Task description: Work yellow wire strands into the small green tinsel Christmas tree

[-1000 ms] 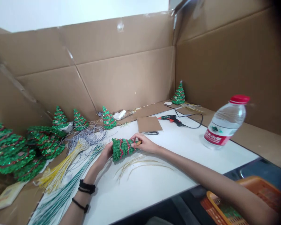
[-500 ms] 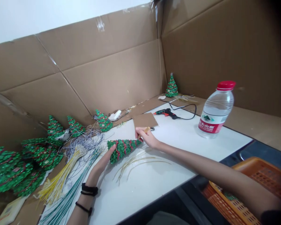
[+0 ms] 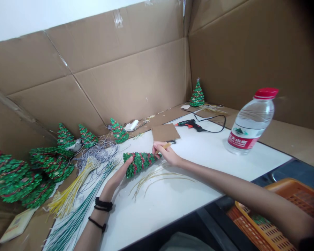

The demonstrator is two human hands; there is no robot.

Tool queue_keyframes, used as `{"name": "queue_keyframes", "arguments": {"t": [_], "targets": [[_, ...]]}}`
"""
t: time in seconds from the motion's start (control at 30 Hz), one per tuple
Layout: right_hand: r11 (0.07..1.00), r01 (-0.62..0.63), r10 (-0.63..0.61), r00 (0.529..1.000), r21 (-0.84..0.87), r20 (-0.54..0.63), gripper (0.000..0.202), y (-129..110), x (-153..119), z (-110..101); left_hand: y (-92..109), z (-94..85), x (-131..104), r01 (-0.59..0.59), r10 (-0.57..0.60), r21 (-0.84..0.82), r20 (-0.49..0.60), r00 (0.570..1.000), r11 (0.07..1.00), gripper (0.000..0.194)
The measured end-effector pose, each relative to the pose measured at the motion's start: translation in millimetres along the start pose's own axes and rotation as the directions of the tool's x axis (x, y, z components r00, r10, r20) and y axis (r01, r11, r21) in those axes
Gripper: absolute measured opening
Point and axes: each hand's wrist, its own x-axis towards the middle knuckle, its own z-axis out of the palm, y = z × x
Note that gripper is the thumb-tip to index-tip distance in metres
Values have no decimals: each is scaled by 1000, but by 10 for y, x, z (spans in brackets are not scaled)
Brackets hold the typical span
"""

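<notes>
A small green Christmas tree [image 3: 139,164] with red garlands lies on its side just over the white board, its tip toward the right. My left hand [image 3: 124,167] is closed around its wide base, with the thumb on the near side and the other fingers hidden behind it. At the tip, my right hand [image 3: 167,153] pinches a slim tool with a light wooden handle [image 3: 166,145]. The tool's working end is too small to make out. A dark looped piece [image 3: 173,142] shows just beyond the handle. Loose golden strands [image 3: 157,177] lie on the board below the tree.
Bundles of yellow wire [image 3: 70,195] and green wire [image 3: 81,212], tangled grey cord [image 3: 102,153] and several more trees [image 3: 52,164] are on the left. Behind lie a cardboard square [image 3: 166,132] and a glue gun [image 3: 191,124]. A water bottle [image 3: 251,125] and an orange basket [image 3: 264,228] are right.
The view has shifted slightly, so the scene sits a little farther right. Both hands keep their grip on the tree and the tool, with little visible movement.
</notes>
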Motion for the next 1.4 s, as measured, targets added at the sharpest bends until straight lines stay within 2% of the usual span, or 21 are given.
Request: {"name": "queue_keyframes", "arguments": {"t": [0.2,0.4,0.57,0.83,1.03,1.23,1.4], "targets": [[1000,6,-5,1000,-15,22,42,-19,-3,8,-22,-4,18,-54,55,16,-16,998,998,55],[999,17,-15,999,-31,51,43,-21,-11,20,57,52,-3,-132,131,9,84,988,991,50],[995,66,-59,994,-78,92,41,12,-34,28,87,75,-29,-133,130,27,97,987,991,53],[980,185,-169,970,-76,174,32,102,-100,33,95,73,-68,-81,77,60,61,995,995,58],[970,212,-191,966,-115,173,30,71,-112,62,73,60,-55,-93,88,72,68,994,993,60],[990,87,-77,992,-112,97,27,7,-67,147,34,44,-9,-88,84,74,64,994,993,60],[980,117,-106,991,-158,79,29,-12,-89,203,60,70,-23,-107,101,62,87,991,992,59]]}}
